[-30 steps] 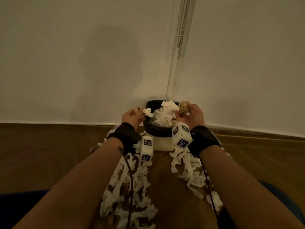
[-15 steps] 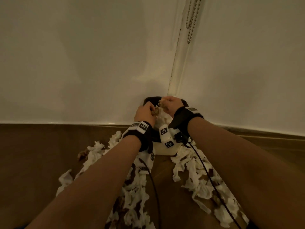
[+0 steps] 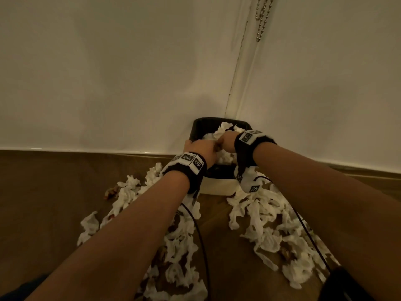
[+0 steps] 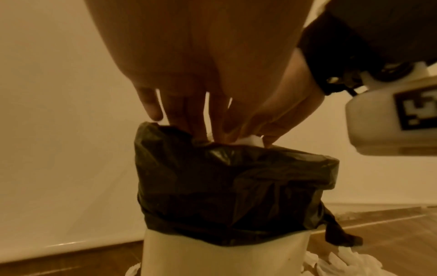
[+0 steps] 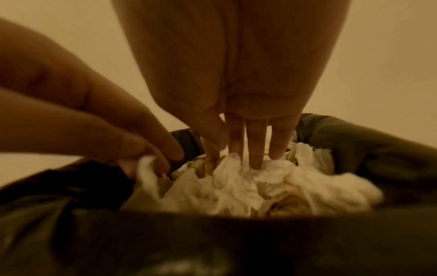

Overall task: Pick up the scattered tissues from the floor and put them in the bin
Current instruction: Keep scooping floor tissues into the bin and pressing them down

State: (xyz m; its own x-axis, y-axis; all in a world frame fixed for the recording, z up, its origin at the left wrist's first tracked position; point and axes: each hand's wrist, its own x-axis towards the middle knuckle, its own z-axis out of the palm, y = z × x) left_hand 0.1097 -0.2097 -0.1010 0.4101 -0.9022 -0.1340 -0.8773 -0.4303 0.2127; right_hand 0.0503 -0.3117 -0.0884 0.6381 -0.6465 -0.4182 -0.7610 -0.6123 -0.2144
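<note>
Bin: a small white bin (image 3: pixel 218 187) with a black bag (image 4: pixel 231 188) over its top stands on the floor in the far corner, right where two white walls (image 3: pixel 108 72) meet.
Tissues in the bin: a heap of white tissues (image 5: pixel 236 188) fills the bag up to its rim (some bits look brown).
Left hand: the left hand (image 3: pixel 200 149) is over the left side of the bin. Its fingers (image 4: pixel 179 110) point down into the bag and touch a white tissue at the rim. I cannot tell if they pinch it or only push it.
Right hand: the right hand (image 3: pixel 226 141) is over the middle of the bin, just beside the left hand. Its fingers (image 5: pixel 256 142) are straight and a little apart, and they press down into the heap. It holds nothing.
Tissues on the floor: lots of torn white tissues (image 3: pixel 269 231) lie on the brown floor (image 3: pixel 43 192), near the bin, in a left pile and a right pile.
Wrists: each wrist has a black band (image 3: pixel 188 168) with black and white squares.
Chain: a bead chain (image 3: pixel 263 16) hangs by the far corner.
</note>
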